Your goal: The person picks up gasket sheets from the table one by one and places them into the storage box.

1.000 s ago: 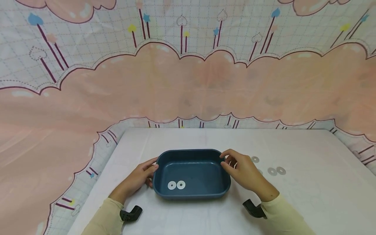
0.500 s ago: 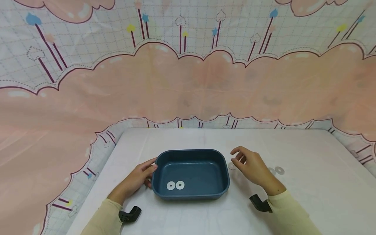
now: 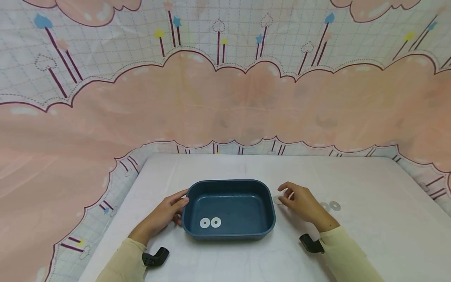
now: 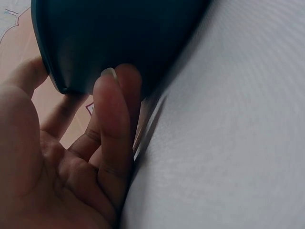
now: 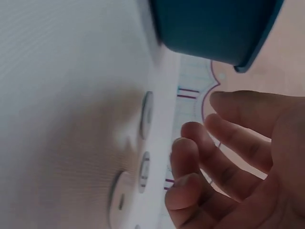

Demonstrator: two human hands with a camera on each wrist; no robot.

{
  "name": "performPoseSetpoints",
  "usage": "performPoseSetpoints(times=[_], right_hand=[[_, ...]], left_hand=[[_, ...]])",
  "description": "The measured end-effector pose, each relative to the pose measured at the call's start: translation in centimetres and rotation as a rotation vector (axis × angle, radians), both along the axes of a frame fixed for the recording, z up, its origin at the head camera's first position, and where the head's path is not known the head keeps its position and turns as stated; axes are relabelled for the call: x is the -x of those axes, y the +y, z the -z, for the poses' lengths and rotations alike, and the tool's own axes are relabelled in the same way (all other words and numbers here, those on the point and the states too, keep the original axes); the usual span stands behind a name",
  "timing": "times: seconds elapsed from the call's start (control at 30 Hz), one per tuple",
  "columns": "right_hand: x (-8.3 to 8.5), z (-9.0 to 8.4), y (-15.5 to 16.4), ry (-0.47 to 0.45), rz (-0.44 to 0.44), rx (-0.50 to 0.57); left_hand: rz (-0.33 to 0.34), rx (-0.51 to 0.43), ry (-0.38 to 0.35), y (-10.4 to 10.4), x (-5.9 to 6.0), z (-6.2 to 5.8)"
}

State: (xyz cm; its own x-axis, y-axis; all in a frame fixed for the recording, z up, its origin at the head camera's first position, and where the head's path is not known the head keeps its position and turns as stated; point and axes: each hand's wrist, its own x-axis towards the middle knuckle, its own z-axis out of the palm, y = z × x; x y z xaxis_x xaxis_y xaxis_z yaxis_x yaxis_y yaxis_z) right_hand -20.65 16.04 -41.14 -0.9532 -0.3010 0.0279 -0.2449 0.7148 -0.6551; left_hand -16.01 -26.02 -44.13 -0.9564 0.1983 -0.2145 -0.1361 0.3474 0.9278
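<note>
A dark blue rectangular basin (image 3: 229,236) stands on the white table. Two white flat washers (image 3: 205,223) lie side by side in its front left part. My left hand (image 3: 168,209) grips the basin's left end, thumb at the rim; in the left wrist view its fingers (image 4: 112,114) meet the outer wall. To the right of the basin, my right hand (image 3: 299,203) hovers with fingers loosely bent and nothing between them. Just below its fingertips lies another washer (image 3: 278,200). The right wrist view shows several washers (image 5: 147,114) on the table beside that hand.
More washers (image 3: 335,205) lie to the right, partly behind the right hand. Each wrist has a black device (image 3: 311,243) strapped on. A pink and white patterned cloth (image 3: 225,102) hangs behind the table (image 3: 370,219).
My right hand has left the basin's right rim and moved right, then dipped slightly, uncovering a washer next to the basin. My left hand stays on the basin.
</note>
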Motion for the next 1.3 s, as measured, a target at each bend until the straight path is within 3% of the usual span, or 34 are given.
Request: performPoseSetpoints(times=[0.17, 1.3], right_hand=[[0.2, 0.5, -0.1, -0.040, -0.001, -0.012], [0.8, 1.7, 0.2, -0.039, -0.019, -0.101]], left_hand=[[-0.002, 0.003, 0.001, 0.0, 0.0, 0.0], [-0.004, -0.009, -0.003, 0.0, 0.0, 0.2]])
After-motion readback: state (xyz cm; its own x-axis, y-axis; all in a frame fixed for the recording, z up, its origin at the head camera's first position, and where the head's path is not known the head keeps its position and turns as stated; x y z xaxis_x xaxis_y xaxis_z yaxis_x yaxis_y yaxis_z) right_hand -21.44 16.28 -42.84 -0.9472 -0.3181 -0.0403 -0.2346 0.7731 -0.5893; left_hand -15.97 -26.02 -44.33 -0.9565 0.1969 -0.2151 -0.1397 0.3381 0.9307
